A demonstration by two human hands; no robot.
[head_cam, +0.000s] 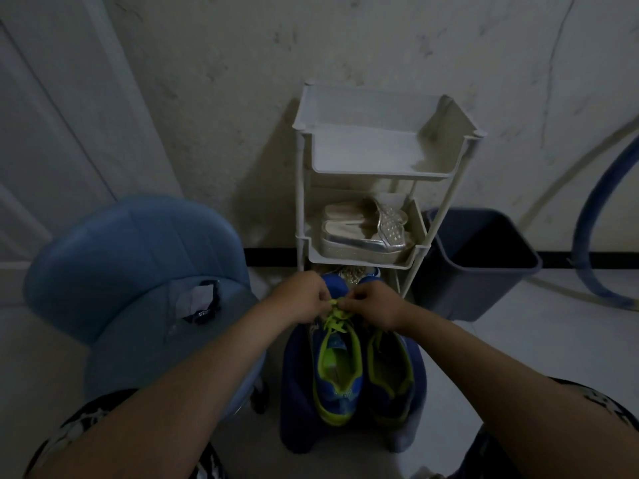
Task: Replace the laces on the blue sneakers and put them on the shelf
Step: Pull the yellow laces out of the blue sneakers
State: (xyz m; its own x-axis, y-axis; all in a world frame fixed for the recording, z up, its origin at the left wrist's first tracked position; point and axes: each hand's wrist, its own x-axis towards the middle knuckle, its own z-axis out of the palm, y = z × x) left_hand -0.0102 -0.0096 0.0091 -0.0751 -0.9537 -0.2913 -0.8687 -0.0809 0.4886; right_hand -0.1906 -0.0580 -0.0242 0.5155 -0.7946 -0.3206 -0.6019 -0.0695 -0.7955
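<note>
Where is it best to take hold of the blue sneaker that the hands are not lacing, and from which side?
Probably the heel collar: grip it from above, reaching in from the near side. The sneaker opens upward, with its heel at the near end.

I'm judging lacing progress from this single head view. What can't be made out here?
1. Head view: whether the green lace on the left sneaker is tied; the left hand and right hand pinch and cover it.
2. Head view: whether the right sneaker is laced; the right hand covers its front.
3. Head view: the bottom tier of the shelf; both hands block most of it.
</note>
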